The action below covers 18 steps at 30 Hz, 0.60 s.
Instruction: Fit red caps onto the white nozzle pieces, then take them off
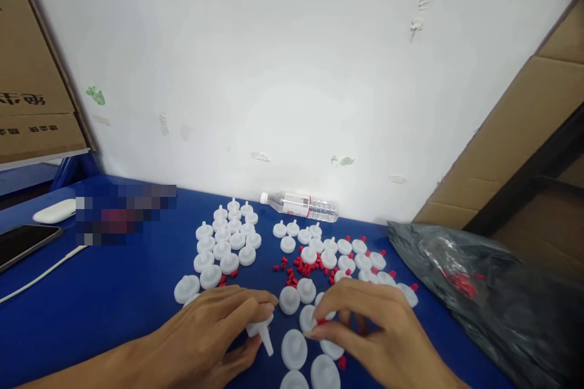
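My left hand (223, 316) is closed around a white plastic nozzle cap (264, 335), whose thin spout tilts down toward me. Between the thumb and fingertips of my right hand (374, 316) is a small red tip cap (322, 321), partly covered by the fingers. The two hands are apart, with white nozzle caps (294, 349) lying on the blue table around and between them. Just beyond my hands is a loose pile of red tip caps (306, 266). At the right, several white nozzle caps (364, 261) have red tips on their spouts.
A group of white nozzle caps (222, 249) stands left of centre. A clear plastic bottle (301, 205) lies against the wall. On the right is a dark plastic bag (497, 304) with red pieces on it. A phone (27, 243) and white cable (43, 276) lie at the left.
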Motion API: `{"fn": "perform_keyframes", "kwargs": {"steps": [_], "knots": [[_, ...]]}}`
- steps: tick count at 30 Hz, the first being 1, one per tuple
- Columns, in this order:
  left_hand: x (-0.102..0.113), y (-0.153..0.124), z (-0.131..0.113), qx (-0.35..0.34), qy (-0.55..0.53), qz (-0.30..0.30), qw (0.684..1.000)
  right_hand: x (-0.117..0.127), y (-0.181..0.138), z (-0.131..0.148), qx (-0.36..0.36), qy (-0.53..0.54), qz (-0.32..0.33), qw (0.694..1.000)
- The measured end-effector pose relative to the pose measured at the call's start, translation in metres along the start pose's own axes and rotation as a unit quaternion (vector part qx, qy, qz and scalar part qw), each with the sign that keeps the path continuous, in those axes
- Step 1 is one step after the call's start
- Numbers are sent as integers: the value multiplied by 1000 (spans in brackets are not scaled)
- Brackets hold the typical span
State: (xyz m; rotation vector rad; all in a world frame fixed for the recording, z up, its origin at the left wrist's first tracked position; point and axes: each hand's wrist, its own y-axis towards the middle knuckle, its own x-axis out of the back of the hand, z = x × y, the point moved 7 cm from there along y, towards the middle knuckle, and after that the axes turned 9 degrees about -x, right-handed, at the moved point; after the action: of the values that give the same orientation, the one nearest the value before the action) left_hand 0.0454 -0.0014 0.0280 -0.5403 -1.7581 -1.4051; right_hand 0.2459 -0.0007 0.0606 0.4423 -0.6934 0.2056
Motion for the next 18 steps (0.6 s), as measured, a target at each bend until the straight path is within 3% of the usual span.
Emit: {"fn": "perform_keyframes", "kwargs": {"steps": [4, 9, 18], "knots": [[6, 3, -2, 9, 29, -32, 999, -13, -3, 15, 74, -17, -7, 997], [9, 5, -3, -5, 34, -44, 998, -21, -5, 20, 93, -72, -26, 993], [17, 10, -13, -38, 25, -76, 996, -30, -8, 20, 109, -74, -72, 989]]}}
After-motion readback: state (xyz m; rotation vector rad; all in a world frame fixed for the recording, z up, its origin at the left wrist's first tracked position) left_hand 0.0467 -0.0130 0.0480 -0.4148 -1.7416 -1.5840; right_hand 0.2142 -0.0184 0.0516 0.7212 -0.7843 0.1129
